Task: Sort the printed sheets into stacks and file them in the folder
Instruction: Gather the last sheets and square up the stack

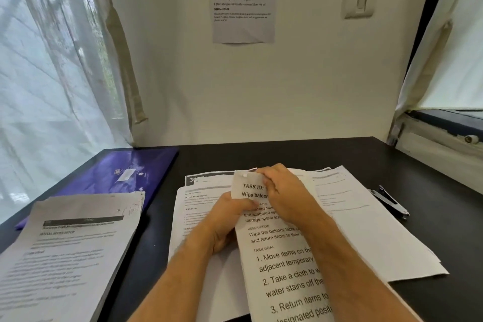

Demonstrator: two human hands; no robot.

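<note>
Over the black desk (300,154), a printed sheet (285,264) (headed "TASK ID") is gripped by the left hand (227,219) and pinched by the right hand (285,191).

Both forearms are bare to the frame edge, and the left hand (226,219) and right hand (285,191) wear nothing.

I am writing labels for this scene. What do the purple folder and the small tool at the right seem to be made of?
The flat purple folder looks like glossy plastic: window light reflects off its smooth cover. The small silver and black tool beside the loose white sheets seems to be polished metal, given its bright glints; its dark parts could be plastic.
</note>
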